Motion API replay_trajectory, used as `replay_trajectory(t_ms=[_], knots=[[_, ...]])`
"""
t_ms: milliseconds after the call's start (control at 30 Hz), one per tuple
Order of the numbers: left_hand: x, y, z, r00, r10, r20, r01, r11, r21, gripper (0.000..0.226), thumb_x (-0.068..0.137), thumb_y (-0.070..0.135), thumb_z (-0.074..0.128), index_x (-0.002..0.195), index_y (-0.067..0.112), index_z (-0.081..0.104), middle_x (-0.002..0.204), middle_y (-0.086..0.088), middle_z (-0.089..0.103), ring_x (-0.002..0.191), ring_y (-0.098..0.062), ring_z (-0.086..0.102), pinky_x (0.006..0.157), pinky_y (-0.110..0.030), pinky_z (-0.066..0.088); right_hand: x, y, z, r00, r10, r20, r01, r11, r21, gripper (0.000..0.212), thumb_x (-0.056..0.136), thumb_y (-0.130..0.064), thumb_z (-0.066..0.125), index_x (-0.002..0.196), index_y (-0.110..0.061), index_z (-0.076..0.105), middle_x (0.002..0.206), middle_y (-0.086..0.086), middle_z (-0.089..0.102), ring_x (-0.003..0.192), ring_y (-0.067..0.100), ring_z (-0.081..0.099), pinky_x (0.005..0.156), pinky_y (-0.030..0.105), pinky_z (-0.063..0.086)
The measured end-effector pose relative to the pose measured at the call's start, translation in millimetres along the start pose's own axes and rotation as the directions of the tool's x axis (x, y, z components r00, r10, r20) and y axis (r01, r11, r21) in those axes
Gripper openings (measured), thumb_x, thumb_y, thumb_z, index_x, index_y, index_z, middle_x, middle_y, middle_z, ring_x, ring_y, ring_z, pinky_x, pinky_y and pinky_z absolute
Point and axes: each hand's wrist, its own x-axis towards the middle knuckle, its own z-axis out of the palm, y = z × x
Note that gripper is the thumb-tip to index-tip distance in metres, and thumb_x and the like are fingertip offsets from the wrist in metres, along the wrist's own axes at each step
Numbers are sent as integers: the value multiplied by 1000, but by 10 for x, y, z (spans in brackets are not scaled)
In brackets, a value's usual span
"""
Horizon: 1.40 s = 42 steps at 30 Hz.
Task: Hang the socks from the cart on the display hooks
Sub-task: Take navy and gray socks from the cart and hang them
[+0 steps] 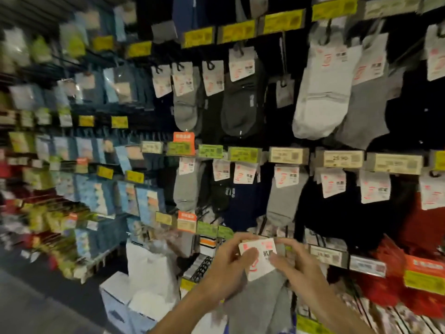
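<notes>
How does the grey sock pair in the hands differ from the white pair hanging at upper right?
The held pair is grey; the hanging pair is white. The held pair is gripped at its card by the left hand and right hand, low in view; the hanging pair hangs high up, untouched. Both carry a white card with red print.

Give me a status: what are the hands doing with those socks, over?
Left hand and right hand pinch the card label of the grey socks. Socks not hung yet. Nothing seen in the way.
</notes>
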Motion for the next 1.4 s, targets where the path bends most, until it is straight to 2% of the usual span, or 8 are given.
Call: replay_trajectory(t_ms=[100, 267, 433, 600, 767, 1000, 1233, 1400], knots=[[215, -115, -404, 999, -4, -36, 4, 1000, 0, 20, 98, 8, 58, 116, 17, 61, 104, -5, 70, 86, -8, 68, 74, -23, 53, 349, 63, 333, 999, -10, 46, 11, 1000, -13, 31, 82, 6, 73, 101, -16, 63, 87, 2, 75, 69, 3, 72, 59, 16, 53], [643, -138, -1000, 993, 9, -121, -14, 999, -42, 14, 99, 15, 56, 105, 12, 68, 89, -1, 73, 80, -8, 70, 69, -21, 53, 948, 91, 807, 989, -70, 132, 74, 997, -26, 31, 85, -1, 73, 105, -21, 61, 89, -4, 77, 80, 6, 73, 65, 20, 57], [1075, -123, -1569, 955, 135, -264, -100, 985, 142, 13, 95, 13, 64, 87, 16, 73, 85, 2, 73, 82, -14, 70, 70, -25, 56, 1496, 99, 1264, 979, -110, 175, 119, 992, -46, 32, 85, -2, 73, 107, -22, 61, 99, 2, 74, 89, 10, 73, 74, 28, 60], [1409, -56, -2001, 938, 180, -296, -130, 975, 180, 14, 95, 11, 64, 85, 14, 73, 82, 1, 72, 78, -8, 68, 67, -19, 53, 1929, 40, 1663, 972, -116, 203, 122, 992, -17, 25, 87, -9, 74, 105, -22, 63, 96, 0, 73, 86, 7, 73, 70, 23, 58], [1716, -32, -2325, 942, 198, -271, -148, 970, 194, 12, 94, 9, 65, 87, 7, 75, 85, -8, 75, 78, -14, 71, 68, -22, 55, 2266, -1, 1987, 970, -134, 205, 143, 989, -33, 16, 88, -11, 73, 100, -17, 65, 84, -8, 75, 82, 5, 73, 67, 19, 55], [2170, 150, -2764, 968, 178, -175, -167, 983, 72, 25, 100, 8, 55, 118, 25, 61, 79, 2, 75, 84, -13, 74, 67, -24, 58, 2699, -116, 2236, 982, -160, 95, 164, 986, -29, 13, 88, -9, 72, 95, -19, 66, 87, -10, 76, 85, 5, 72, 69, 21, 56], [2437, 80, -2994, 918, 370, -144, -356, 927, 117, 22, 101, 10, 51, 105, 21, 69, 92, 2, 74, 88, -14, 71, 70, -27, 58, 2898, -168, 2374, 987, -159, 21, 160, 984, -77, 13, 89, -15, 72, 101, -18, 68, 94, -5, 77, 86, 8, 73, 74, 26, 59], [2500, 48, -3063, 857, 500, -122, -484, 864, 140, 31, 98, 20, 54, 122, 38, 58, 98, 11, 71, 90, -11, 70, 70, -25, 57, 2926, -182, 2449, 982, -188, -26, 188, 982, -22, 26, 80, -20, 75, 103, -11, 68, 92, -8, 78, 86, 8, 74, 70, 20, 56]])
